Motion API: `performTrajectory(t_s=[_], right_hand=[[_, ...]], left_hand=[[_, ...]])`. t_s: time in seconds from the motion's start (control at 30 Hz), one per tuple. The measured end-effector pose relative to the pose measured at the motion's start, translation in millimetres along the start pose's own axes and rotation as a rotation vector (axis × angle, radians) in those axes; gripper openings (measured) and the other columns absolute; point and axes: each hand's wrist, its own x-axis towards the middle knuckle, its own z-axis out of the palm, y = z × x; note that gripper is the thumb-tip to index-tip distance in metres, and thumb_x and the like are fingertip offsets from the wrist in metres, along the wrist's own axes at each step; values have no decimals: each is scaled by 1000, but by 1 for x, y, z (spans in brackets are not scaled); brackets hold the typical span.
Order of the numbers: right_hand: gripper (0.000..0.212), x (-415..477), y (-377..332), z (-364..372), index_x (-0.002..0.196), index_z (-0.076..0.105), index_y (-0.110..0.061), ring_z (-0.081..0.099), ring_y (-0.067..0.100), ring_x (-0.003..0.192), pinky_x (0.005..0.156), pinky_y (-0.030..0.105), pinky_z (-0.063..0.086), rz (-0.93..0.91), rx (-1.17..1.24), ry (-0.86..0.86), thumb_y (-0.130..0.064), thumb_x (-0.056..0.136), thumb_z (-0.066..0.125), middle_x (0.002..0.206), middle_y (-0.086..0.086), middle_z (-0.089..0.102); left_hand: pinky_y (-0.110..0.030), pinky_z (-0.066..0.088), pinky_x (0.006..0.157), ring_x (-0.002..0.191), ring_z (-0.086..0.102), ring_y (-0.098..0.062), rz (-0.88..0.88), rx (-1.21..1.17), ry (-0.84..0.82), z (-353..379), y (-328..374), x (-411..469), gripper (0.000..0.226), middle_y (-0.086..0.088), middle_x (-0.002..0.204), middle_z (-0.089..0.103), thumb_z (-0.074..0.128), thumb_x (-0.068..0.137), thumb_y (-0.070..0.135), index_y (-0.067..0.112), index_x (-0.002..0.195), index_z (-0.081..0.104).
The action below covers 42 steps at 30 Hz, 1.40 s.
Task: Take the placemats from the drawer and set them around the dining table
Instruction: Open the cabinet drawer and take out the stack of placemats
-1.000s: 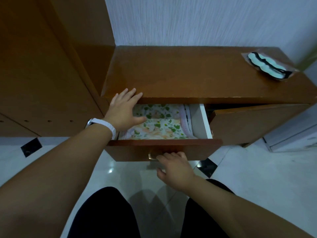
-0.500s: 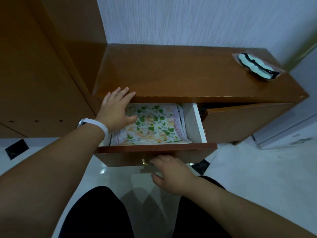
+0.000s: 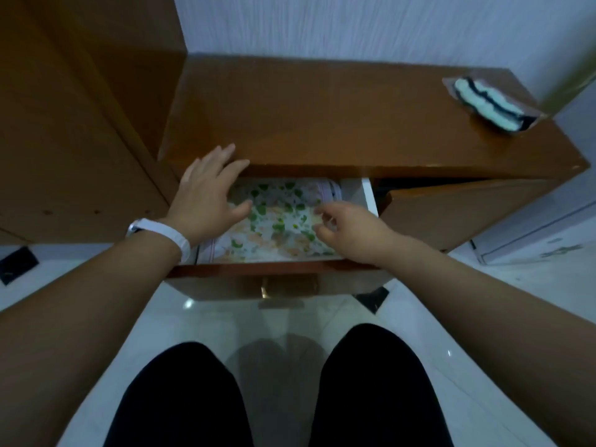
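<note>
Head view: two knees in black trousers (image 3: 180, 398) at bottom of frame, above a glossy white tiled floor (image 3: 277, 321). Next out, the pulled-out brown wooden drawer (image 3: 225, 285), small brass handle (image 3: 264, 290) on its front. Inside lies a stack of floral-print placemats (image 3: 277, 221), green and orange on white, flat and filling most of the drawer. Left hand (image 3: 206, 201), white wristband (image 3: 161, 233) on the wrist, is over the stack's left side: fingers straight and spread, tips at the front edge of the brown wooden cabinet top (image 3: 322, 117), thumb out over the mats. Right hand (image 3: 351, 230) is over the stack's right side, fingers bent, thumb and forefinger close together; can't tell if they pinch the top mat, frame is blurred. Brown cabinet door (image 3: 467, 214) right of the drawer stands ajar. Clear packet with pale green and black contents (image 3: 490, 103) sits at the top's far right corner. Tall brown cabinet (image 3: 64, 108) left, white textured wall (image 3: 354, 24) behind.
</note>
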Motion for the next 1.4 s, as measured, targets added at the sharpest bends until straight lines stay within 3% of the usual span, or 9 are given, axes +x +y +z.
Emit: performTrajectory(t_s=[0.17, 0.3, 0.5, 0.77, 0.87, 0.97, 1.13, 1.23, 1.4], right_hand=[[50, -15, 8, 7, 142, 48, -15, 53, 23, 121, 90, 28, 42, 140, 69, -58, -38, 98, 53, 136, 7, 53], [54, -32, -2, -7, 145, 44, -14, 49, 26, 127, 105, 38, 43, 240, 127, -122, -35, 97, 54, 142, 7, 46], [54, -42, -11, -22, 146, 41, -13, 50, 29, 123, 100, 35, 45, 325, 160, -182, -33, 97, 53, 141, 10, 44], [47, -44, -1, -21, 140, 45, -12, 54, 28, 113, 88, 30, 46, 331, 129, -285, -33, 97, 50, 128, 11, 49], [44, -34, -1, -16, 137, 44, -9, 54, 30, 109, 90, 34, 49, 357, 78, -335, -32, 99, 45, 127, 14, 48], [45, -18, -8, -11, 135, 40, -6, 51, 31, 106, 85, 34, 46, 439, 18, -432, -33, 99, 43, 129, 20, 46], [56, 18, -21, -4, 143, 30, -3, 46, 34, 114, 89, 41, 44, 595, -61, -593, -37, 101, 42, 137, 22, 38], [67, 34, -17, 2, 147, 23, -9, 48, 30, 103, 80, 35, 42, 761, 7, -607, -46, 96, 47, 138, 19, 41], [80, 48, -10, 15, 152, 16, -14, 47, 33, 125, 99, 38, 42, 887, 100, -591, -52, 90, 51, 145, 17, 38]], left_hand=[[-49, 36, 107, 132, 38, -30, -77, -119, -59, 2, 15, -32, 60, -9, 146, 40, 65, 84, 36, 16, 137, 47], [-30, 35, 104, 124, 45, -24, -283, -311, -205, -12, 31, -51, 53, -7, 136, 50, 65, 85, 32, 13, 132, 52], [-39, 38, 108, 127, 44, -27, -572, -389, -375, -28, 48, -57, 51, -11, 138, 46, 64, 88, 29, 14, 135, 49], [-33, 40, 102, 120, 46, -24, -570, -374, -374, -28, 64, -50, 45, -11, 135, 48, 63, 89, 27, 11, 131, 53], [-18, 32, 93, 101, 42, -9, -598, -375, -405, -20, 59, -51, 47, -9, 136, 47, 64, 89, 28, 12, 132, 52], [-12, 26, 89, 106, 43, -11, -605, -375, -423, -11, 48, -55, 49, -10, 135, 49, 66, 88, 30, 11, 131, 53], [-19, 27, 97, 122, 42, -23, -532, -365, -473, -3, 36, -55, 54, -10, 134, 50, 65, 87, 38, 10, 132, 54], [-32, 29, 109, 130, 37, -28, -487, -373, -476, -4, 29, -58, 54, -11, 137, 48, 59, 86, 42, 9, 130, 56], [-38, 24, 113, 137, 29, -30, -452, -404, -484, -4, 16, -60, 54, -12, 143, 44, 53, 85, 39, 8, 129, 55]])
